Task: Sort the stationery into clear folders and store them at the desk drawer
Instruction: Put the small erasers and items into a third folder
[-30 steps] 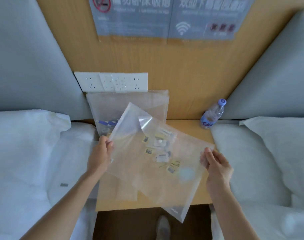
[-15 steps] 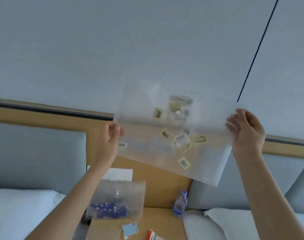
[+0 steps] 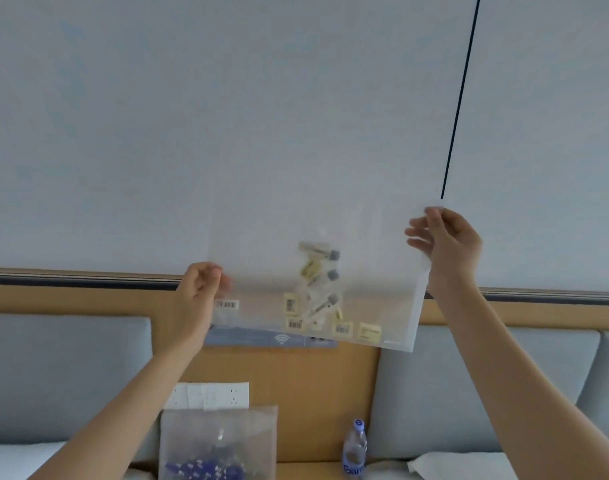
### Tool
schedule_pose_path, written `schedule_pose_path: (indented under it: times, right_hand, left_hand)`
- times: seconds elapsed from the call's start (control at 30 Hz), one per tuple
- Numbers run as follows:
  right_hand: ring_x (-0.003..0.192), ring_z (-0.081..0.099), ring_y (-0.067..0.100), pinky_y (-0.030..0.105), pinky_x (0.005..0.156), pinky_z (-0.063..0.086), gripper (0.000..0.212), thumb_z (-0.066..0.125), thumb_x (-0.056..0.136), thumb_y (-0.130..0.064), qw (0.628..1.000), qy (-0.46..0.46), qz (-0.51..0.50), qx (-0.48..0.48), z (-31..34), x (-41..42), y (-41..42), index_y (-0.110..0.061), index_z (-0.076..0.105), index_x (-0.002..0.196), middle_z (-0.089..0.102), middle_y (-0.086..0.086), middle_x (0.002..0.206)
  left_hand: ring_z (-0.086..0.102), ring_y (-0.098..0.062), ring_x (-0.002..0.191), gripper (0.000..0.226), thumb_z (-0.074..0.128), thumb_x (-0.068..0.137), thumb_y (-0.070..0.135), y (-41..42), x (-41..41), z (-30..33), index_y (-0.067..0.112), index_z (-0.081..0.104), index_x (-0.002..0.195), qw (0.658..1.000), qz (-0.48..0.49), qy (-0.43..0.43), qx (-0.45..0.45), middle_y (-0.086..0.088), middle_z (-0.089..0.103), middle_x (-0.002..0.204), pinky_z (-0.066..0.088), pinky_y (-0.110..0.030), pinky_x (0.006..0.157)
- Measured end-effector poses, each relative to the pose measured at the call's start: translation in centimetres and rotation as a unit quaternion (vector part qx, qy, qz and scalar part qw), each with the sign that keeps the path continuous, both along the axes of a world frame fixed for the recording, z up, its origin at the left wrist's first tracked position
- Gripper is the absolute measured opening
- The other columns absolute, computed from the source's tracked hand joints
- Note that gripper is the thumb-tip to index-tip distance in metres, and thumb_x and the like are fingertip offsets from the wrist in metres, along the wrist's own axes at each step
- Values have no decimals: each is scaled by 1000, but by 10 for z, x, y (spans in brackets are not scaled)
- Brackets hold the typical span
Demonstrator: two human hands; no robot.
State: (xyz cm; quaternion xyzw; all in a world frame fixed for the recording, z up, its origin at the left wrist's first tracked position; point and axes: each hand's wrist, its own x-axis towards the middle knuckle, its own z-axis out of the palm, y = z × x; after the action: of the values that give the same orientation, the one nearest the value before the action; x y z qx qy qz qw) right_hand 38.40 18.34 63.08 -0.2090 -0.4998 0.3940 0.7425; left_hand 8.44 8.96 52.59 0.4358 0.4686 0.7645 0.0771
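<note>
Clear plastic, the folder (image 3: pixel 316 289) hangs raised in front of the wall, small labelled stationery pieces (image 3: pixel 318 292) gathered near its lower edge; the left hand (image 3: pixel 195 296) pinches its left edge and the right hand (image 3: pixel 445 244) pinches its top right corner. This looks like settling the contents after filling. Next it likely needs closing and lowering toward the desk, where another folder (image 3: pixel 220 441) holding blue items leans beside a water bottle (image 3: pixel 355 448).

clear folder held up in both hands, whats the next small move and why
Probably lower the folder back toward the desk. Left hand and right hand grip its side edges, holding it up against the wall, and the small packets have gathered near its bottom edge, so storing it comes next.
</note>
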Motion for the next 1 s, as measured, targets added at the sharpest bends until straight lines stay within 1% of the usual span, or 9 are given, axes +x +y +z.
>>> schedule_pose_path:
  times: [0.1, 0.23, 0.37, 0.5, 0.7, 0.83, 0.9, 0.97, 1.0]
  right_hand:
    - [59, 64, 17, 26, 56, 54, 10, 57, 94, -14, 999, 29, -8, 22, 14, -2, -4, -13, 62, 86, 66, -1, 67]
    - [58, 65, 15, 26, 50, 50, 9, 57, 94, -14, 1000, 7, -17, -18, 14, -27, -1, -13, 61, 86, 66, 0, 67]
    - [62, 66, 17, 25, 54, 53, 7, 59, 93, -14, 1000, -15, -17, 17, 18, -40, -10, -11, 63, 89, 69, 1, 70]
    - [63, 64, 15, 23, 56, 50, 6, 59, 93, -18, 998, 0, -46, 45, 14, -54, -20, -16, 64, 90, 68, -3, 66]
    - [60, 65, 16, 25, 53, 51, 21, 60, 92, -26, 999, -25, 23, -36, -17, -80, -10, -10, 60, 106, 70, 2, 71]
    - [77, 70, 21, 29, 63, 55, 37, 66, 79, -27, 965, -184, 163, -89, -73, -91, -2, -16, 55, 112, 71, 12, 94]
    - [68, 70, 22, 32, 58, 57, 50, 83, 62, -27, 933, -252, 207, -153, -117, -99, -5, -5, 58, 99, 69, 19, 88]
    - [62, 69, 22, 31, 55, 57, 76, 93, 36, -46, 937, -255, 190, -145, -126, -109, -4, -2, 60, 88, 70, 15, 75]
    - [62, 69, 21, 30, 56, 56, 80, 92, 31, -52, 949, -237, 167, -126, -118, -114, 0, -3, 61, 87, 71, 12, 73]
  left_hand:
    - [63, -7, 67, 8, 48, 96, 9, -7, -3, 14, 9, 54, 92, 999, -18, 21, 28, 0, 64, 75, 51, -16, 64]
    - [66, -10, 71, 11, 49, 96, 9, 0, -19, 10, 15, 57, 89, 1000, -23, -1, 5, -2, 67, 83, 53, -21, 65]
    - [67, -20, 78, 10, 51, 95, 11, -6, -40, 6, 16, 57, 89, 999, -26, -22, 18, -1, 68, 86, 53, -19, 68]
    - [66, -13, 65, 14, 50, 96, 8, -16, -50, 3, 17, 56, 87, 997, -35, -54, 45, -2, 66, 82, 53, -22, 61]
    - [60, -9, 54, 15, 47, 97, 3, -23, -73, -18, 13, 53, 88, 994, -47, -95, 35, -7, 58, 79, 48, -21, 51]
    - [57, -8, 54, 17, 48, 97, 3, -29, -93, -26, 13, 53, 84, 995, -21, -96, 22, -4, 58, 75, 47, -22, 50]
    - [56, -4, 52, 18, 48, 96, 2, -32, -104, -32, 14, 54, 84, 996, -2, -90, -2, -4, 59, 74, 46, -20, 50]
    - [58, -3, 51, 18, 49, 96, 1, -35, -117, -38, 14, 55, 84, 996, 8, -86, -22, -6, 60, 76, 49, -23, 51]
    - [61, -5, 53, 18, 50, 95, 1, -37, -124, -40, 14, 55, 85, 996, 8, -89, -30, -8, 61, 78, 51, -27, 54]
